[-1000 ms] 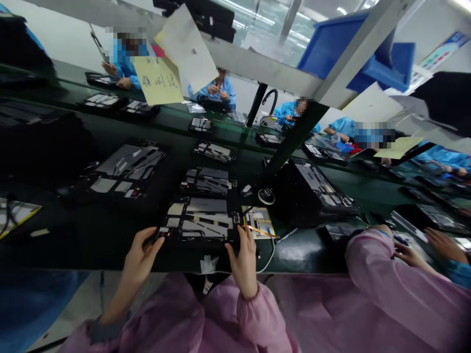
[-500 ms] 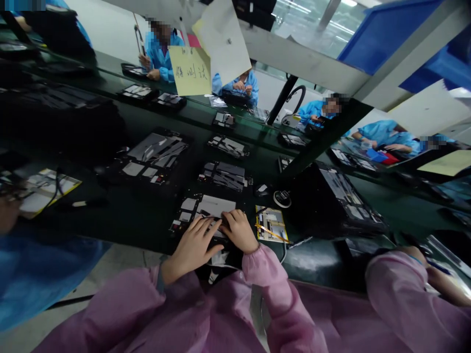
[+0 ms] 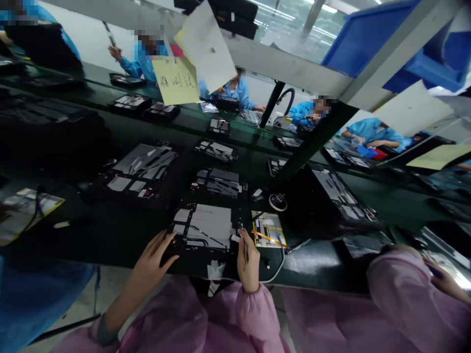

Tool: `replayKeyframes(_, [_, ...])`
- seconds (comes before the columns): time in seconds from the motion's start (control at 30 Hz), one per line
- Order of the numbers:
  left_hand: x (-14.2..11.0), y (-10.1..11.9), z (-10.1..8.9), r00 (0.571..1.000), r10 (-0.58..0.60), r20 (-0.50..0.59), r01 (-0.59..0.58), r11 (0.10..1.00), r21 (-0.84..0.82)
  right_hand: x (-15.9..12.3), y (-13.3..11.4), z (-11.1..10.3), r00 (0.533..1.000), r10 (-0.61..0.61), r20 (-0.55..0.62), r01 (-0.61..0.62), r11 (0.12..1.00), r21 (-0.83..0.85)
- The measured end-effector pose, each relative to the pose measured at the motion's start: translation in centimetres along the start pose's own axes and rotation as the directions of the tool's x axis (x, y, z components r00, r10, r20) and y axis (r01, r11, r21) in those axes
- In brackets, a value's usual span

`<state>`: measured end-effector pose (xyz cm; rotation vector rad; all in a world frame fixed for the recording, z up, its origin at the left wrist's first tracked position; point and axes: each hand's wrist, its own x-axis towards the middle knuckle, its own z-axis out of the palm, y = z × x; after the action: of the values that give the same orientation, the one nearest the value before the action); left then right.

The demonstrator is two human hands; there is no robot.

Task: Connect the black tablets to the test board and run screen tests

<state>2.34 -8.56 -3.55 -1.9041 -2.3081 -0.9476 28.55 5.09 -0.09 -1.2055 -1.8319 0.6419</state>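
An opened tablet (image 3: pixel 206 226) with grey shielding and black parts lies at the near edge of the dark green bench (image 3: pixel 91 235). My left hand (image 3: pixel 152 262) rests on its near left corner, fingers spread. At the tablet's right edge, my right hand (image 3: pixel 248 260) is curled in a pinch around a thin tool (image 3: pixel 245 247) that points up at the tablet's right side.
A yellow-edged card (image 3: pixel 268 229) with a thin stick across it lies right of the tablet. Several more opened tablets sit further back. A round roll (image 3: pixel 277 201) and a white cable (image 3: pixel 275 267) are near. A person in pink (image 3: pixel 412 299) works on my right, and workers in blue across.
Both hands were together pressing on the tablet's middle half a second ago. Now they have parted: the left sits at the near left corner, the right at the right edge with the tool.
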Motion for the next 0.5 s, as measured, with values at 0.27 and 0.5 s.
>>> replayKeyframes(0.27, [0.1, 3.1, -0.6, 0.998, -0.052, 0.028, 0.055, 0.989, -0.136, 1.5, -2.3, -1.3, 0.994, 0.111, -0.018, -0.111, 0.994, -0.014])
replayKeyframes(0.5, [2.3, 3.8, -4.2, 0.968, -0.197, -0.156, 0.152, 0.953, -0.261, 4.5, -3.6, -5.0, 0.983, 0.185, -0.001, -0.185, 0.981, -0.06])
